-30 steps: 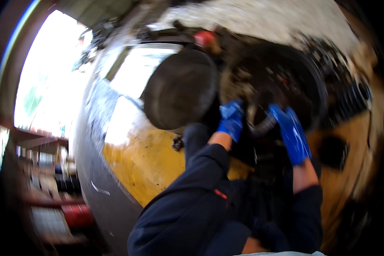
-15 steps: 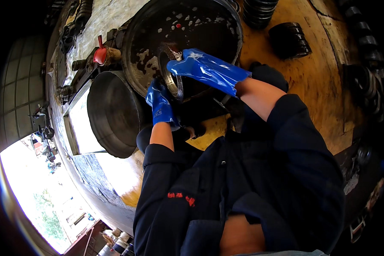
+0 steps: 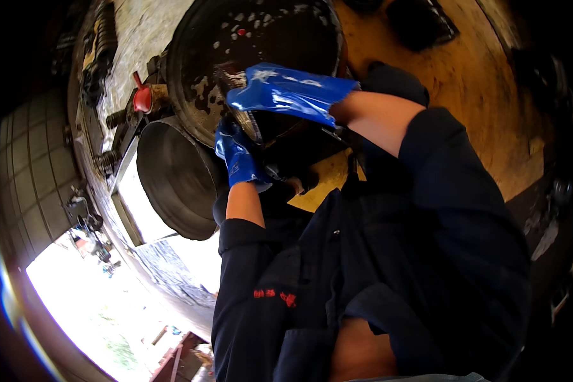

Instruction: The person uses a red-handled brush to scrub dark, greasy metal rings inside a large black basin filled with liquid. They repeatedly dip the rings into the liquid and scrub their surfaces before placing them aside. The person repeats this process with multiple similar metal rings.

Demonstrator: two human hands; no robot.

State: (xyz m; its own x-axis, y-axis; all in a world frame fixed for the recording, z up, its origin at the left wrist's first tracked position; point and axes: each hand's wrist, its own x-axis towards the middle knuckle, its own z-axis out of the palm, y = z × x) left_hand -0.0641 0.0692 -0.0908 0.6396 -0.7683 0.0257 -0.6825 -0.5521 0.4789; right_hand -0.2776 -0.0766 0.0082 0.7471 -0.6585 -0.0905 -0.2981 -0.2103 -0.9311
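Both my hands wear blue rubber gloves and hold a thick metal ring (image 3: 253, 130), tilted up on its edge over a wide round tub (image 3: 182, 114). My left hand (image 3: 237, 153) is closed on the ring's lower left side, its fingertips partly hidden. My right hand (image 3: 277, 92) lies across the ring's upper part, closed on it, and covers much of it. Dark liquid with pale foam patches fills the tub, and a small red spot (image 3: 241, 32) shows among the foam.
An open, dark metal drum (image 3: 175, 181) stands left of the tub, tilted. Beyond it is a red-handled fitting (image 3: 142, 99) among pipes. Dark ribbed parts (image 3: 420, 24) sit on the stained yellow-brown floor (image 3: 471, 114) at the right. Coil springs (image 3: 105, 38) lie at the far left.
The view has shifted, so the tub and floor parts sit higher in the picture. Both hands keep hold of the ring, and my right hand covers more of it.
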